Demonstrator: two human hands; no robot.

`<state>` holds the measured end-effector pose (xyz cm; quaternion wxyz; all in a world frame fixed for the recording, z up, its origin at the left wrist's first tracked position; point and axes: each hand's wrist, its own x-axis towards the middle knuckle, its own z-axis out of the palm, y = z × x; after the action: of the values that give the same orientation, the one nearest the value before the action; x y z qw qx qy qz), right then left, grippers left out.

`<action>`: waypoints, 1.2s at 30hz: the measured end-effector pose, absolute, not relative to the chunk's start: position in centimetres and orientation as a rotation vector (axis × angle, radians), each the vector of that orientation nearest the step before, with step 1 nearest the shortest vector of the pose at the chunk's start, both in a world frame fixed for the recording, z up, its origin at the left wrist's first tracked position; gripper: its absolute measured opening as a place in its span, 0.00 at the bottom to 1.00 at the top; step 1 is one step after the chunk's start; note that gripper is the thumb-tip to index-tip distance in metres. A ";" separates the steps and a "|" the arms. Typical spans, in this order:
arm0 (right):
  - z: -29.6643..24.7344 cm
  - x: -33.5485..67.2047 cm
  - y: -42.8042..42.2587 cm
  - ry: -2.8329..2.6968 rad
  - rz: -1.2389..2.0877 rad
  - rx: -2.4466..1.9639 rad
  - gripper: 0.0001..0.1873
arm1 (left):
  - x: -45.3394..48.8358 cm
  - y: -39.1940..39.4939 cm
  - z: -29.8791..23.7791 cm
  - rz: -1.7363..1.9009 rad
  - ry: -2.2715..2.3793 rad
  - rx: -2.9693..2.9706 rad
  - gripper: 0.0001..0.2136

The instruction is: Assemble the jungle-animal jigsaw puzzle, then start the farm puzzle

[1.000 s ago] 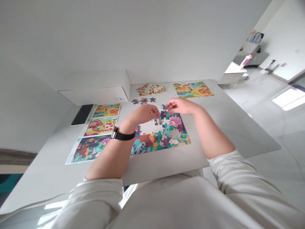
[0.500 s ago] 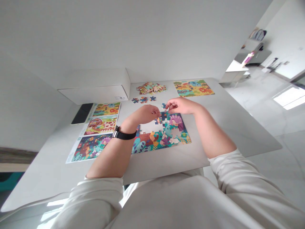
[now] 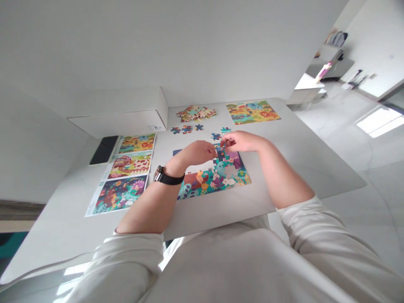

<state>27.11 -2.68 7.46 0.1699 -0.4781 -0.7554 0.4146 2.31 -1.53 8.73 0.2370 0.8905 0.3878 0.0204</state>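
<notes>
A partly built jigsaw puzzle (image 3: 217, 182) with rabbits and plants lies flat on the table, a gap in its middle. Over its upper edge, my right hand (image 3: 239, 141) has its thumb and fingers pinched around a dark blue puzzle piece (image 3: 218, 147), partly covered by the fingertips. My left hand (image 3: 199, 152) is just left of it, above the gap, its fingers curled together. Whatever those left fingers hold, if anything, is hidden. Just beyond my right fingertips lie a loose blue piece (image 3: 215, 136) and a teal piece (image 3: 225, 130).
A heap of puzzle pieces (image 3: 195, 113) and several loose pieces (image 3: 187, 129) lie at the back. A finished-looking animal picture (image 3: 253, 112) is at the back right. On the left are a printed picture sheet (image 3: 121, 195), a black phone (image 3: 103, 150) and a white box (image 3: 120, 123).
My left hand has moved slightly right, closer to my right hand. The teal piece behind my right hand has come into sight. The whole view has shifted a little.
</notes>
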 end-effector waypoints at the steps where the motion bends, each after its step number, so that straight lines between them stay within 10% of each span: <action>1: 7.1 27.2 -3.2 -2.130 1.190 -1.367 0.15 | 2.6 -1.8 8.7 0.047 1.056 2.448 0.14; 36: 5.0 27.9 -6.0 -2.312 1.266 -1.737 0.16 | 3.7 -3.2 3.7 -0.114 0.914 2.462 0.13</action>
<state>27.87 -6.05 5.04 -0.0074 -0.5502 -0.7324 0.4010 3.67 -3.21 3.66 0.2536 0.9060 0.3364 -0.0418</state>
